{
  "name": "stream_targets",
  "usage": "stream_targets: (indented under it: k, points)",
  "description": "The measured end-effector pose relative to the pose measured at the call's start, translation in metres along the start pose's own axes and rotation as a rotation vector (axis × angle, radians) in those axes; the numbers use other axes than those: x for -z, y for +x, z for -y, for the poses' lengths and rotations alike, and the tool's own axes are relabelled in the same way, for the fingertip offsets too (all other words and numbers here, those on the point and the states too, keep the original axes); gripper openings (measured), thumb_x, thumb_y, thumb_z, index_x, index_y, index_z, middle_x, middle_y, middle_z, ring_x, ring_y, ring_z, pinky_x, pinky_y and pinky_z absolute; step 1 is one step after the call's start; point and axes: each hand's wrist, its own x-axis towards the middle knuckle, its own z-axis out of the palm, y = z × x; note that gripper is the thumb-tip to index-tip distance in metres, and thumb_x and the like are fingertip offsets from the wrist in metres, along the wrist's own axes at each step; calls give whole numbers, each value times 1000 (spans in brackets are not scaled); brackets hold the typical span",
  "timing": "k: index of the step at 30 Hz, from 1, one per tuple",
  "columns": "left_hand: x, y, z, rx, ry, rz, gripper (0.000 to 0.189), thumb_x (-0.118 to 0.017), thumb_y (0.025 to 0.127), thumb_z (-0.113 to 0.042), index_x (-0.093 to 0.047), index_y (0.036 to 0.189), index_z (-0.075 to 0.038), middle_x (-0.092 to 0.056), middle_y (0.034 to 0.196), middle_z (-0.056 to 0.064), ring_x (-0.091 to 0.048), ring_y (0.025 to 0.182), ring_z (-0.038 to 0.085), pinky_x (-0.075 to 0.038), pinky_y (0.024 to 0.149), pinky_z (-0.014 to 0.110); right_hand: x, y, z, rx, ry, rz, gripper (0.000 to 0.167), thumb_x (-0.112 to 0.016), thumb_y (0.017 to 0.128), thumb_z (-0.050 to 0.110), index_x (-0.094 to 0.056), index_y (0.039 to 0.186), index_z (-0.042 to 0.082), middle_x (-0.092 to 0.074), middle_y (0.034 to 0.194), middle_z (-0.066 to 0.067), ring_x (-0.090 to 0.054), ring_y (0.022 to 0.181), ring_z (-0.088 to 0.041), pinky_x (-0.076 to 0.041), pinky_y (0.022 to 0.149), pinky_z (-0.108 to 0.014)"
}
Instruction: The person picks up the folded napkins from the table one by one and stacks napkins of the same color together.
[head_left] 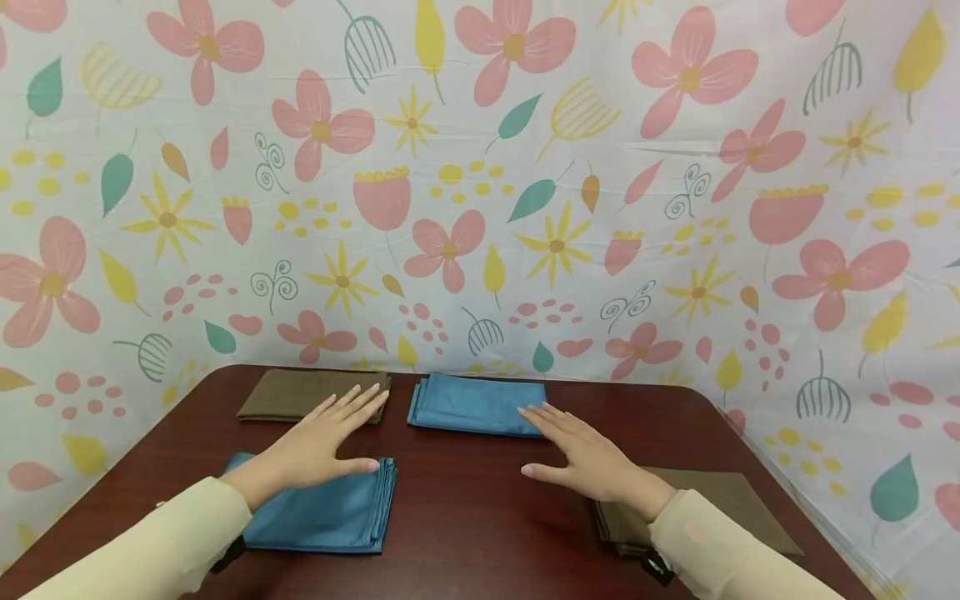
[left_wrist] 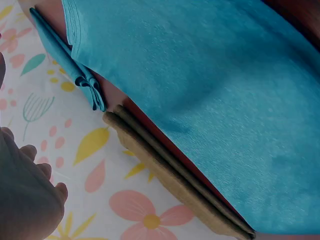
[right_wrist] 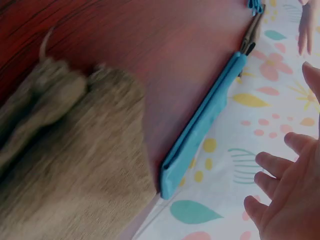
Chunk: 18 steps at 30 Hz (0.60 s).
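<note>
1. So, status: left grip point(head_left: 322, 446) and right grip point(head_left: 588, 454) are both apart, fingers straight, nothing held. Both bare hands are over the table point(head_left: 465, 508); no fingertip contact with cloth visible.
2. Layout: near blue cloth point(head_left: 318, 512) under the left hand and forearm, far brown cloth point(head_left: 281, 393) behind the left fingertips, far blue cloth point(head_left: 476, 404) at back middle, near brown cloth point(head_left: 720, 504) under the right forearm. All folded, all flat on the table.
3. Snag risk: left sleeve point(head_left: 142, 542), right sleeve point(head_left: 738, 546) and the black band point(head_left: 657, 568) at the right wrist sit close to the near cloths in the head view. A low sweep could drag folds askew. Can't judge clearance.
4. Partial-pick risk: edges show several loose layers. Pinching only the top one would probably unfold the stack.
5. Slip risk: near blue cloth looks smooth; layers may shear if pressed and pulled.
6. Catch risk: what looks like a loose thread point(right_wrist: 47, 42) sticks up off the near brown cloth. A finger could hook it.
7. Edge risk: far cloths lie by the back edge, next to the floral backdrop point(head_left: 450, 308). An overlong push could shove them off.
</note>
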Motion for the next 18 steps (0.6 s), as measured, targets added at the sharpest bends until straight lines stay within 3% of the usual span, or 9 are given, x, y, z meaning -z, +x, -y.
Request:
stream_targets:
  k: [7,13,18]
  points:
    - [6,-9,6,31,-50,-43,98,-72,84,-49,-12,158,-23,-14,163,5,-13,149,36,-16,117,62,-4,7,9,-25,44,-25,83,-55,86,69,-25,154,32,-34,156,-4,-30,145,-29,-31,112,-59]
    - [11,-17,10,37,-38,-81,104,-74,80,-50,-11,158,-21,-16,163,7,-15,148,38,-18,116,62,-10,12,15,-35,104,11,85,-58,87,64,-23,155,26,-37,155,-2,-34,143,-29,-33,111,-59]
    - [13,-24,16,64,-99,-84,106,-77,79,-46,-10,158,-20,-15,163,10,-14,148,39,-20,114,64,-16,14,22,-51,144,35,87,-57,87,66,-23,156,25,-39,154,-3,-33,144,-29,-34,109,-61]
